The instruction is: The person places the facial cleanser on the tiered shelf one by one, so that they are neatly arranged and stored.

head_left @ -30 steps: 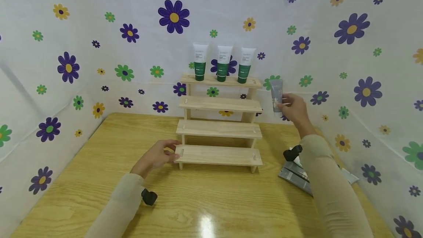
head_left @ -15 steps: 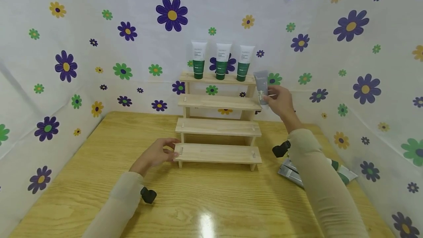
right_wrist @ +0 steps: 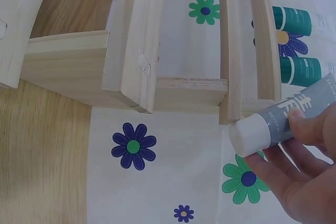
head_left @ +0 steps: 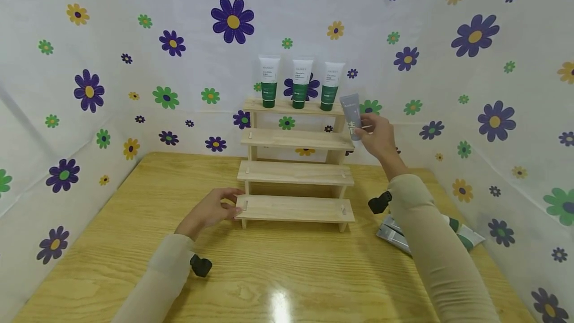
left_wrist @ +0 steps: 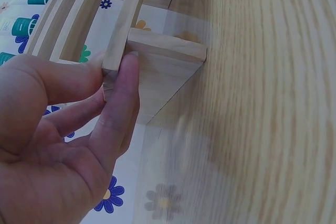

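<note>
My right hand pinches a grey squeeze tube with a white cap between thumb and fingers. The tube tilts, cap down, by the right end of the third step up of a wooden stepped rack. In the right wrist view the white cap is right at that step's end. My left hand pinches the left end of the rack's lowest step, thumb above and fingers beneath, as the left wrist view shows. Three white-and-green tubes stand upright, caps down, on the top step.
Several grey and white-and-green tubes lie on the wooden table at the right, partly hidden by my right forearm. A white sheet with printed flowers hangs behind and at both sides of the table.
My right hand has carried the grey tube left to the rack's right side, and the tube has tilted. In the last half second it moved only slightly. My left hand keeps its hold.
</note>
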`<control>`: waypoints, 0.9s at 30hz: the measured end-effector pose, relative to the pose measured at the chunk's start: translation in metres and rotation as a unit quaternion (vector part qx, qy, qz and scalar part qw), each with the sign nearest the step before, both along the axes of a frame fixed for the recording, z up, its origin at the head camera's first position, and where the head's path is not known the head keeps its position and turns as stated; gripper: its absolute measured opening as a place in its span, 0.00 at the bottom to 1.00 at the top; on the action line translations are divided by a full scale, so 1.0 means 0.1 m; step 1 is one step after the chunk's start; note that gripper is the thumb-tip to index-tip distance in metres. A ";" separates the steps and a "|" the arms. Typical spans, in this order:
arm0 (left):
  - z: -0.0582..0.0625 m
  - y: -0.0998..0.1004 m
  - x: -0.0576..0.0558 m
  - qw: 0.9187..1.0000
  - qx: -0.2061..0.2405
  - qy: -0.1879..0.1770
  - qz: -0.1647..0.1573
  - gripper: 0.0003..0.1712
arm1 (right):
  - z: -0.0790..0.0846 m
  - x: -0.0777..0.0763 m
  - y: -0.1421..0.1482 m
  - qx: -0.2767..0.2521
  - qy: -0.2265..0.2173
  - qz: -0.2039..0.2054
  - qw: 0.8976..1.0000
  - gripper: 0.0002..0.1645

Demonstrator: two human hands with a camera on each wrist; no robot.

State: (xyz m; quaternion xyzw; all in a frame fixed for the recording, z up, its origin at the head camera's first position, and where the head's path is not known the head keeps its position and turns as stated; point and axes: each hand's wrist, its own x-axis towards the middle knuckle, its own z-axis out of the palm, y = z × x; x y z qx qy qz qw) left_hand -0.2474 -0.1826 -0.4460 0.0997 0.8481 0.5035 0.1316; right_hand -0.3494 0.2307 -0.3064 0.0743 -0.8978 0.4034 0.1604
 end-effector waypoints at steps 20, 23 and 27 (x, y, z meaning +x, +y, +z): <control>0.01 0.02 0.01 1.000 0.003 -0.005 0.005 0.30 | -0.03 0.01 -0.15 -0.023 0.013 0.005 1.000 0.25; 0.01 0.02 0.02 1.000 0.003 -0.001 0.002 0.30 | -0.05 0.00 -0.19 -0.024 0.021 0.008 0.999 0.25; 0.01 0.02 0.02 1.000 0.006 0.001 0.002 0.30 | -0.07 -0.01 -0.23 -0.023 0.032 0.012 0.999 0.25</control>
